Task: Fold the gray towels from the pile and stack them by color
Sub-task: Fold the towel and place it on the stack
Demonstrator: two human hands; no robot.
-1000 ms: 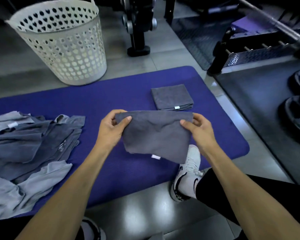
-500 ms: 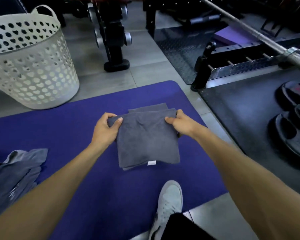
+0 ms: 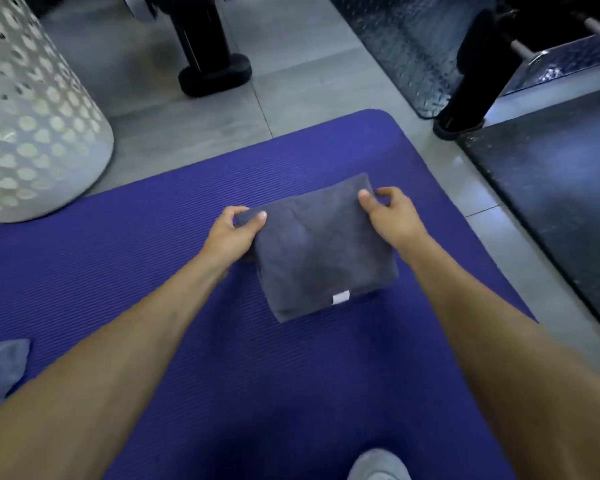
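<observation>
Since a second ago you have carried the folded dark gray towel (image 3: 321, 251) forward from in front of your body and lowered it toward the far end of the purple exercise mat (image 3: 153, 271), over the spot where the first folded towel lay; that one is now hidden beneath it, apart from a sliver of darker layers at the near edge. Your view has also dipped and closed in, so the pile has slid almost out of sight.

Your left hand (image 3: 231, 235) pinches the towel's far-left corner, thumb on top and fingers curled under the edge. Your right hand (image 3: 388, 216) pinches the far-right corner in the same grip, thumb pressed on the cloth and fingers bent behind it. The towel lies roughly square and slightly skewed, its small white tag (image 3: 341, 297) showing at the near edge. Whether its far edge rests fully flat or is held slightly lifted cannot be told.

At the left border only a tip of a lighter gray towel (image 3: 0, 365) from the pile shows on the mat. The white perforated laundry basket (image 3: 32, 116) stands on the tiled floor beyond the mat's far-left side. A black equipment foot (image 3: 215, 72) sits on the floor behind, and the toe of your gray shoe (image 3: 378, 467) shows at the bottom edge.
</observation>
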